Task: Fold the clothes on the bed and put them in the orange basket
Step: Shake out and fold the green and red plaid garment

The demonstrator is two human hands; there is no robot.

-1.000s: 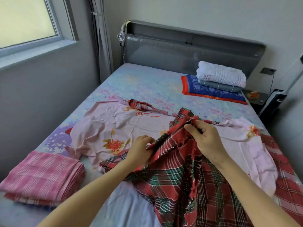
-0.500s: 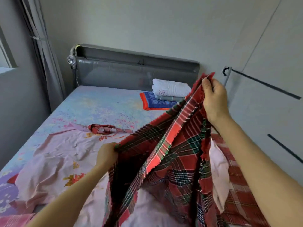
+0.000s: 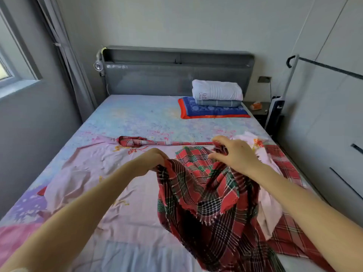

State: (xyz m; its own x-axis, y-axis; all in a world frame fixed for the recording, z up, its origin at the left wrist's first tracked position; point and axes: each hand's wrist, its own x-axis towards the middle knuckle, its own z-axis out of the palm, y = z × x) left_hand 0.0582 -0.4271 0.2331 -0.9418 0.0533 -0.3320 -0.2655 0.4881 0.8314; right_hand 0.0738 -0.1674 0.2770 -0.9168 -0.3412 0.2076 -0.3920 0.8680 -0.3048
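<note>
A red and green plaid cloth (image 3: 208, 195) hangs bunched over the bed (image 3: 149, 116), between my two hands. My left hand (image 3: 152, 160) grips its left edge, fingers curled round the fabric. My right hand (image 3: 236, 154) is low over the cloth's far right part, with curled fingers holding a bunch of it. Under the plaid cloth, a pale pink floral garment (image 3: 94, 165) lies spread flat, and a thin plaid strip (image 3: 135, 141) lies along its far edge. A second red checked cloth (image 3: 284, 169) lies at the bed's right edge. The orange basket is out of view.
A folded pink checked pile (image 3: 13, 240) shows at the lower left corner. Folded white, grey and blue linens (image 3: 214, 101) are stacked by the grey headboard (image 3: 172, 75). A nightstand (image 3: 257, 108) and white cupboards (image 3: 334, 114) stand to the right, with a grey wall and window to the left.
My right hand has come down from head height to just above the bed, bringing the plaid cloth's edge with it. The cloth has gone from stretched up to slumped. My left hand keeps its grip.
</note>
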